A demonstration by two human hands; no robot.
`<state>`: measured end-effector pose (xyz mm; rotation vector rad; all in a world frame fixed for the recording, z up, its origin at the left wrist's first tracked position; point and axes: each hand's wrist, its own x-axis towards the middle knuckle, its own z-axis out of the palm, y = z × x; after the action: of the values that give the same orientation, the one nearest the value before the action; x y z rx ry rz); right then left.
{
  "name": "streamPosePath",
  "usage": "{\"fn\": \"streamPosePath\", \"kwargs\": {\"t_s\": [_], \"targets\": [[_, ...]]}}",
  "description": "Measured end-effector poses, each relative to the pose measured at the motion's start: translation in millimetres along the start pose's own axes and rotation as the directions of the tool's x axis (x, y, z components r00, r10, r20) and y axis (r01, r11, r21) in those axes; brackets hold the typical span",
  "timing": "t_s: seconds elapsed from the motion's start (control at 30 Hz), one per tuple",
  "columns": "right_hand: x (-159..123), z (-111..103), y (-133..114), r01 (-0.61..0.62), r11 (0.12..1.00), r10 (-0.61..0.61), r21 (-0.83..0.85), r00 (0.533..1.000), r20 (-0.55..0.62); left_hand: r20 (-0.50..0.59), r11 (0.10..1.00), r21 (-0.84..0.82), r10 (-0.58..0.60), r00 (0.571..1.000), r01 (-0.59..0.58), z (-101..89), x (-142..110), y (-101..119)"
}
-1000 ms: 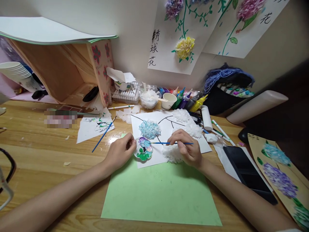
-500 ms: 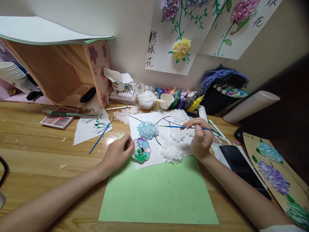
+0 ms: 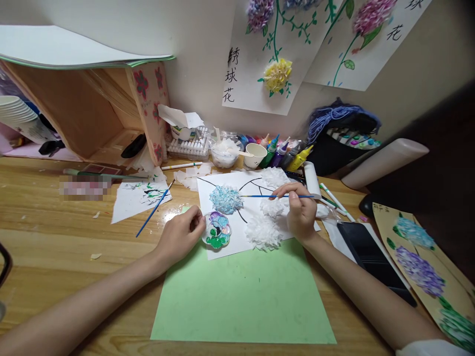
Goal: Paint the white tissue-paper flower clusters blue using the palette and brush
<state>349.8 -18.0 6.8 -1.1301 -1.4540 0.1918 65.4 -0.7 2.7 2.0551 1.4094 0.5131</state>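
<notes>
My right hand (image 3: 301, 210) is closed round a blue paintbrush (image 3: 276, 196), whose tip points left and meets the edge of a blue paper flower (image 3: 225, 199). That flower sits on a white sheet (image 3: 222, 251) with black painted stems. Several white paper flowers, one of them the large front one (image 3: 263, 232), lie on the same sheet, partly behind my right hand. With its fingers curled, my left hand (image 3: 184, 228) pinches the rim of a small flower-shaped palette (image 3: 217, 231) holding green, purple and blue paint. Under the sheet is a green mat (image 3: 241, 301).
A second paintbrush (image 3: 155, 207) rests on a paint-smeared paper scrap (image 3: 137, 198) at left. Behind stand a paper cup (image 3: 255, 155), a bowl of white scraps (image 3: 225, 153) and several paint bottles (image 3: 274, 153). At right lie a black case (image 3: 374, 262) and a finished flower picture (image 3: 419, 262).
My right hand has moved a little left, bringing the brush tip closer in to the blue flower. My left hand and the palette stay in place.
</notes>
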Motion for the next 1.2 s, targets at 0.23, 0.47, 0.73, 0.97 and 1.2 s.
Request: {"fn": "streamPosePath", "kwargs": {"t_s": [0.23,0.47,0.73,0.97,1.2], "targets": [[-0.8,-0.2,-2.8,0.074,0.997,-0.072,-0.023,0.996,0.051,0.000,1.000,0.005,0.004,1.000,-0.004,1.0,0.6,0.7],[-1.0,-1.0,-2.4,0.140,0.989,-0.139,-0.040,0.990,0.026,-0.001,1.000,0.005,-0.002,1.000,0.002,0.8,0.6,0.4],[-6.1,0.0,-8.6,0.241,0.969,-0.233,0.064,0.967,-0.103,0.006,1.000,-0.001,-0.003,1.000,0.003,0.2,-0.2,0.6],[-14.4,3.8,-28.3,0.270,0.954,-0.294,0.129,0.926,0.235,0.012,1.000,0.001,-0.001,1.000,0.001,1.2,1.5,-0.2],[-11.8,5.9,-33.9,0.350,0.932,-0.359,0.091,0.863,0.356,0.014,1.000,-0.002,-0.010,1.000,0.010,0.7,-0.2,0.6]]}}
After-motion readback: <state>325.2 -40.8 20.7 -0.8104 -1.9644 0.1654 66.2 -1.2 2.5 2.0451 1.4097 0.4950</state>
